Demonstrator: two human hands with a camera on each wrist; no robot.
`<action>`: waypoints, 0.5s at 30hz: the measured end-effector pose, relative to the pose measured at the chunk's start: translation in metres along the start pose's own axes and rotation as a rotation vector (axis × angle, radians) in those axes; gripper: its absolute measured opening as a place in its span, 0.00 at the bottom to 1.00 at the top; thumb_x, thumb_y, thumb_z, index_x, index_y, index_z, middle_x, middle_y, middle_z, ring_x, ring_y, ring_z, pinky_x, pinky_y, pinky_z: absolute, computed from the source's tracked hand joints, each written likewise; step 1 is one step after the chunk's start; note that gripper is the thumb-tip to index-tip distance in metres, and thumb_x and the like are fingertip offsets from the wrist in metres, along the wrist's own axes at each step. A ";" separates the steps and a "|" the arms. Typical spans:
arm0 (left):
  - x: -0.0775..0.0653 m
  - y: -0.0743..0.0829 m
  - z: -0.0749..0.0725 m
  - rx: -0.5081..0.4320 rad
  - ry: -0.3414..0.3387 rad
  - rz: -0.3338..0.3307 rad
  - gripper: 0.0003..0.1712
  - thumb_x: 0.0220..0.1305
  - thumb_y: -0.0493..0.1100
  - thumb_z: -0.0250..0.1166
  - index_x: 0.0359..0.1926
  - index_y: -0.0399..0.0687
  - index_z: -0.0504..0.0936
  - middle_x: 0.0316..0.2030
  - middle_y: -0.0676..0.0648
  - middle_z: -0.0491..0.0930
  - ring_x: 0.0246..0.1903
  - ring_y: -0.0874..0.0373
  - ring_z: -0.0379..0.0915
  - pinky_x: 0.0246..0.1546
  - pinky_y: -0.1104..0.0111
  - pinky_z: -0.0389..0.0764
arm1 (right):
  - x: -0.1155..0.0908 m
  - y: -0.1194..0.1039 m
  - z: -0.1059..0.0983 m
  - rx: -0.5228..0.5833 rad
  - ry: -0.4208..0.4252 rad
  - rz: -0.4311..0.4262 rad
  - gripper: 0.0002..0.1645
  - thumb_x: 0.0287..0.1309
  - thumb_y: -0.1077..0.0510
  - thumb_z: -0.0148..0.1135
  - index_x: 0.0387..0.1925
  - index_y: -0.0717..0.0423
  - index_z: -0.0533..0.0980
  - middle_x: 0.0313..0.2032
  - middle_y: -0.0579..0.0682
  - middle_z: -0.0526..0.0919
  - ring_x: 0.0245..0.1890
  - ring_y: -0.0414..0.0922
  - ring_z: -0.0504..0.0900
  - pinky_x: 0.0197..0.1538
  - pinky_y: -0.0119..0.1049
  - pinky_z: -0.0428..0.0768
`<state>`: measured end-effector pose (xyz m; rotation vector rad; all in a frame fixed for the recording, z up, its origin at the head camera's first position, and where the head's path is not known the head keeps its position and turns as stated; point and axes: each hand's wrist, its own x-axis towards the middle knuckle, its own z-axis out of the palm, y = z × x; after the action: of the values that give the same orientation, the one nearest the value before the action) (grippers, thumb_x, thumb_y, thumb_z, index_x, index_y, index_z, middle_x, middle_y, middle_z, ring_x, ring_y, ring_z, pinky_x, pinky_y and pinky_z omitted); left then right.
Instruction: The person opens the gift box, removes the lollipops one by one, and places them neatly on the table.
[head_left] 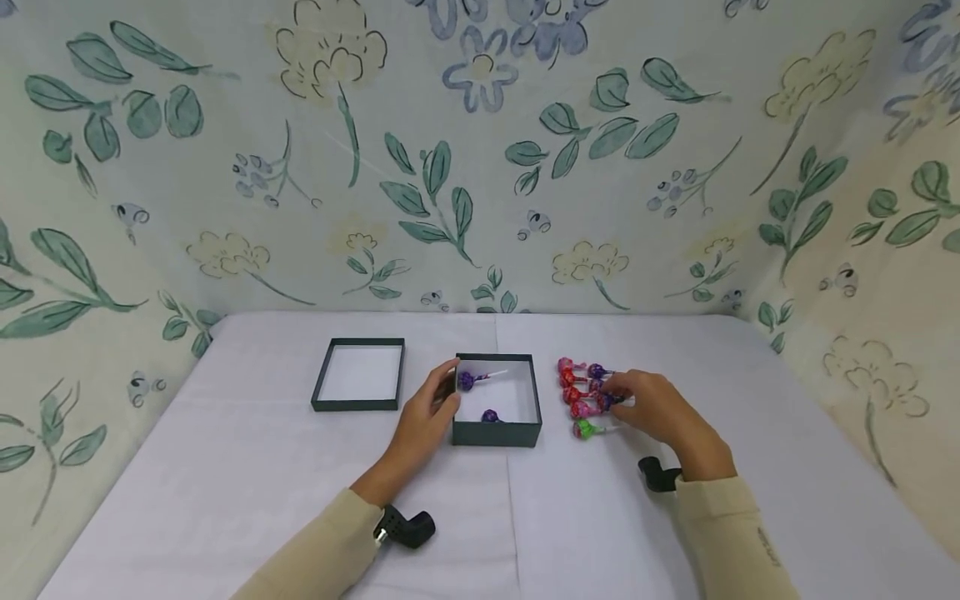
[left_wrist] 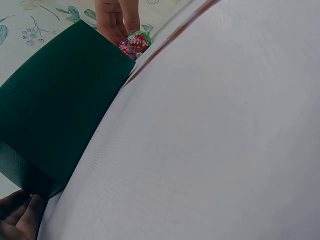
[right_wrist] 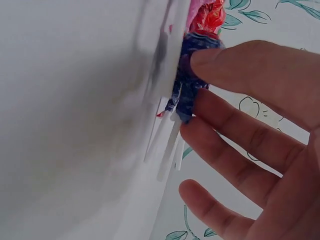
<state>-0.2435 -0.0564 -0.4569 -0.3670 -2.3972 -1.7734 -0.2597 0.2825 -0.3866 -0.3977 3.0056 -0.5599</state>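
My left hand [head_left: 423,421] holds the left side of a dark green open box [head_left: 497,434], thumb and fingers at its wall. In the left wrist view its fingers [left_wrist: 31,215] are at a box corner. Two purple-wrapped lollipops lie inside, one upper left [head_left: 467,381], one near the front [head_left: 490,416]. To the box's right, my right hand [head_left: 648,404] pinches a dark blue-purple lollipop [right_wrist: 192,60] between thumb and fingers. It is among a cluster of lollipops with pink, red [head_left: 573,395] and purple wrappers. A green-wrapped lollipop [head_left: 584,429] lies at the cluster's front.
A shallow dark green lid [head_left: 356,406] with a white inside lies left of the box. White cloth [head_left: 225,483] covers the table. Behind it hangs a floral-patterned backdrop [head_left: 450,275]. Black wrist cameras [head_left: 408,529] are on both wrists.
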 end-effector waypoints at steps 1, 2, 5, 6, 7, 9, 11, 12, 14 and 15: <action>0.001 0.000 0.000 0.001 0.001 0.003 0.28 0.71 0.42 0.54 0.68 0.72 0.64 0.66 0.47 0.68 0.63 0.56 0.66 0.62 0.62 0.71 | 0.000 0.000 -0.001 0.000 -0.003 0.009 0.19 0.52 0.67 0.68 0.48 0.56 0.81 0.45 0.56 0.83 0.50 0.56 0.78 0.56 0.58 0.76; 0.002 0.001 0.000 -0.001 0.000 0.005 0.28 0.71 0.43 0.54 0.68 0.71 0.64 0.66 0.47 0.68 0.63 0.55 0.66 0.62 0.61 0.71 | 0.001 0.000 -0.001 0.001 -0.007 0.016 0.19 0.52 0.67 0.68 0.48 0.56 0.81 0.45 0.56 0.82 0.50 0.56 0.78 0.56 0.58 0.75; 0.002 0.001 0.000 0.004 -0.002 -0.002 0.28 0.71 0.43 0.54 0.68 0.70 0.64 0.66 0.47 0.68 0.64 0.54 0.66 0.61 0.59 0.71 | 0.001 0.000 -0.002 0.006 -0.028 0.031 0.18 0.53 0.66 0.68 0.48 0.54 0.81 0.46 0.56 0.82 0.50 0.56 0.77 0.55 0.58 0.76; 0.002 0.001 0.000 0.007 -0.002 -0.006 0.28 0.71 0.43 0.54 0.68 0.70 0.64 0.66 0.47 0.68 0.64 0.53 0.66 0.61 0.59 0.71 | 0.000 0.000 -0.001 0.008 -0.033 0.030 0.18 0.54 0.66 0.68 0.48 0.54 0.81 0.46 0.56 0.82 0.49 0.56 0.77 0.54 0.58 0.76; 0.001 0.000 0.000 0.010 -0.003 -0.010 0.28 0.71 0.43 0.54 0.68 0.70 0.64 0.66 0.47 0.68 0.64 0.53 0.66 0.61 0.59 0.71 | 0.000 0.000 -0.001 0.010 -0.035 0.028 0.18 0.54 0.65 0.68 0.48 0.53 0.81 0.46 0.56 0.82 0.49 0.56 0.77 0.54 0.58 0.76; 0.001 0.000 0.000 0.011 -0.003 -0.013 0.28 0.71 0.43 0.54 0.68 0.70 0.64 0.66 0.46 0.67 0.64 0.53 0.66 0.61 0.59 0.71 | -0.001 -0.001 -0.001 0.010 -0.029 0.021 0.17 0.54 0.65 0.68 0.47 0.53 0.81 0.46 0.56 0.82 0.49 0.56 0.77 0.54 0.58 0.77; 0.000 -0.001 0.000 0.008 0.000 -0.010 0.28 0.71 0.43 0.54 0.68 0.70 0.64 0.66 0.45 0.67 0.64 0.52 0.66 0.61 0.59 0.71 | -0.001 -0.001 -0.001 0.009 -0.019 0.012 0.17 0.54 0.65 0.68 0.47 0.53 0.81 0.46 0.56 0.82 0.49 0.56 0.77 0.53 0.58 0.77; 0.000 0.000 0.000 0.008 0.002 -0.009 0.28 0.71 0.43 0.54 0.68 0.70 0.64 0.66 0.45 0.67 0.64 0.52 0.66 0.61 0.59 0.71 | -0.002 -0.001 -0.001 0.007 -0.013 0.007 0.17 0.54 0.65 0.68 0.47 0.53 0.81 0.46 0.56 0.82 0.49 0.56 0.77 0.53 0.57 0.77; 0.001 0.000 0.000 0.003 0.004 -0.005 0.28 0.71 0.43 0.54 0.68 0.70 0.64 0.66 0.46 0.68 0.63 0.52 0.66 0.61 0.59 0.71 | -0.002 -0.003 -0.003 0.008 0.001 -0.003 0.17 0.54 0.65 0.68 0.47 0.53 0.81 0.47 0.56 0.82 0.49 0.56 0.77 0.53 0.57 0.77; 0.001 0.000 0.001 -0.001 0.004 0.000 0.28 0.71 0.42 0.54 0.68 0.69 0.64 0.66 0.46 0.68 0.63 0.52 0.67 0.61 0.58 0.71 | -0.003 -0.004 -0.004 0.010 0.009 -0.007 0.17 0.54 0.65 0.68 0.47 0.53 0.82 0.47 0.56 0.82 0.50 0.56 0.77 0.54 0.57 0.77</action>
<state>-0.2446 -0.0557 -0.4566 -0.3635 -2.3935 -1.7744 -0.2566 0.2815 -0.3813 -0.4065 3.0104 -0.5782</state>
